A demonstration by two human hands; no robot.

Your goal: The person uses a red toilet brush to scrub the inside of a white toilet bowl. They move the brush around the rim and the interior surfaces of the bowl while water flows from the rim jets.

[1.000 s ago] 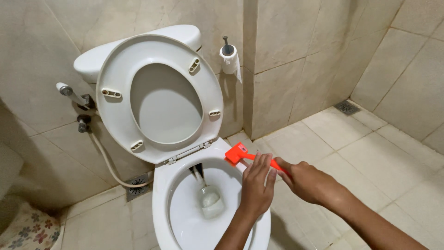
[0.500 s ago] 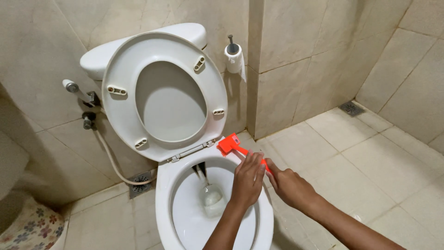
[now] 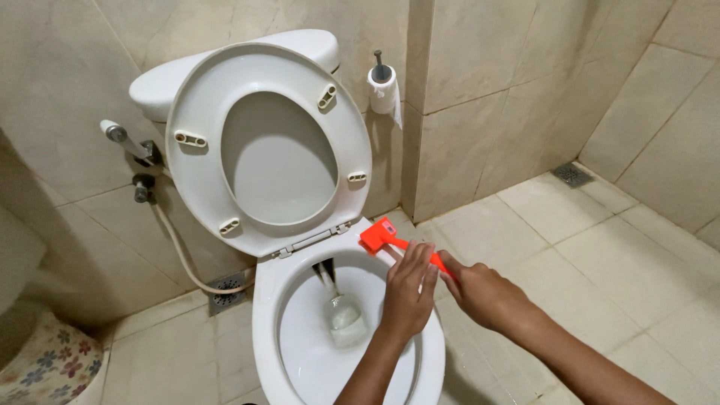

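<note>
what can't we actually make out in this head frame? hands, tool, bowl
- Orange tool: head view; its shaft is covered by both hands, so its far end and the grip are hidden.
- Left hand and right hand: palms face away; which one clamps the shaft is unclear.
- Object in the toilet bowl: motion-blurred, shape unreadable.
- Toilet bowl rim: front cut off by the bottom edge.

Glossy white ceramic bowl [image 3: 420, 352]. Smooth, glossy plastic seat [image 3: 225, 97]. Bright orange plastic brush [image 3: 390, 240], matt. Glazed beige wall tiles [image 3: 480, 90]; duller floor tiles [image 3: 630, 247]. Paper roll [image 3: 384, 96]. Chromed metal sprayer [image 3: 118, 135].
</note>
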